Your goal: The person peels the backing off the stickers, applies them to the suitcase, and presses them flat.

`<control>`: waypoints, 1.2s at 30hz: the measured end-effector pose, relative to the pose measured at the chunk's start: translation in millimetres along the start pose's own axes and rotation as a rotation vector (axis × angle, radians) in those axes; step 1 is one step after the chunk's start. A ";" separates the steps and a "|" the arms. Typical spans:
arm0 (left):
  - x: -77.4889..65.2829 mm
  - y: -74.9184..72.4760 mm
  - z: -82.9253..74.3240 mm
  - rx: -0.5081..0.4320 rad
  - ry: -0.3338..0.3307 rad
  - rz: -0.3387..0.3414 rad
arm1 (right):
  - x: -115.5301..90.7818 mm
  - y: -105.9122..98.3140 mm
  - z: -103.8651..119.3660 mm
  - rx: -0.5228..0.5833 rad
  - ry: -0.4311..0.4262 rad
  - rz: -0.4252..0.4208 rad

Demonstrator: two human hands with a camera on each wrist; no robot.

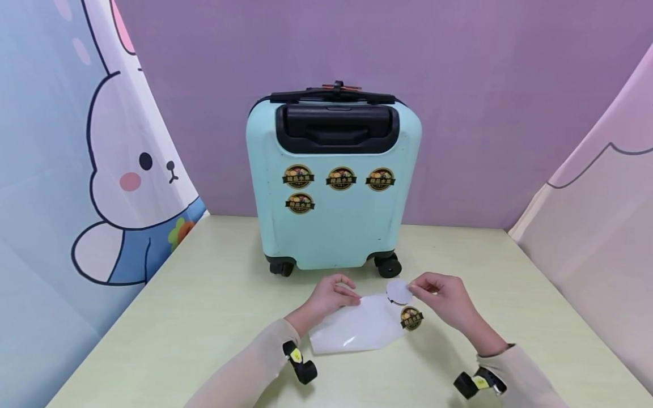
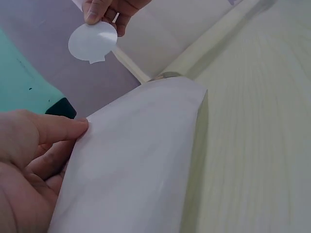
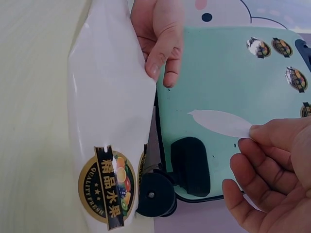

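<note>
My left hand (image 1: 334, 297) pinches the edge of a white sticker backing sheet (image 1: 352, 328) between thumb and fingers. One round black-and-gold fruit sticker (image 3: 108, 188) shows near that sheet's far end. Between thumb and forefinger, my right hand (image 1: 444, 297) holds a loose round sticker (image 2: 93, 41) by its rim, its plain white side showing in the left wrist view. It is apart from the sheet there. Behind both hands stands an upright mint-green suitcase (image 1: 336, 238). Several matching stickers are on its face, three in an upper row and one sticker (image 1: 300, 203) below at the left.
The suitcase stands on wheels (image 1: 389, 266) on a pale wood-grain table (image 1: 229, 317), with a black handle (image 1: 338, 126) at its top. A purple backdrop (image 1: 459, 113) hangs behind. A rabbit-print cloth (image 1: 138, 187) borders the left side, and a pale cloth (image 1: 602, 226) the right.
</note>
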State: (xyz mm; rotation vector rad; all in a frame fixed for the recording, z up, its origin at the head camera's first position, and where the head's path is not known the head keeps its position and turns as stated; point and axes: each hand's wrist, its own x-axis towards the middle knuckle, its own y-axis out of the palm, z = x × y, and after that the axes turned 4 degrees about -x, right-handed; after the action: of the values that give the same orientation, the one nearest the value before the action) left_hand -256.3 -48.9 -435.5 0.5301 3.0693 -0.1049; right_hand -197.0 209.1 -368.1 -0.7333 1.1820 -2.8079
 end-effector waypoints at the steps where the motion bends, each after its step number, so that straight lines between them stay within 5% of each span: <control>1: 0.1 -0.5 0.3 0.001 -0.003 0.001 | 0.5 0.2 0.2 0.006 0.006 0.004; 16: 2.9 -9.4 9.9 0.065 -0.044 0.036 | 3.4 7.4 0.5 0.078 0.073 0.015; 25: 2.9 -15.0 7.4 0.081 -0.001 0.091 | 3.1 9.3 0.1 0.127 0.107 0.023; 30: 0.8 -15.1 1.0 0.132 0.087 0.104 | 4.2 10.5 -0.6 0.153 0.145 0.022; 36: -4.8 -12.2 -9.8 0.245 0.268 0.068 | 6.8 12.7 0.1 0.220 0.167 0.012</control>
State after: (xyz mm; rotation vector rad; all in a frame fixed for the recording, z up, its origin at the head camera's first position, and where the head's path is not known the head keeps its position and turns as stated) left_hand -256.0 -61.3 -424.8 0.7127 3.3140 -0.4482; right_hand -205.2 198.6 -373.8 -0.4840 0.8677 -2.9732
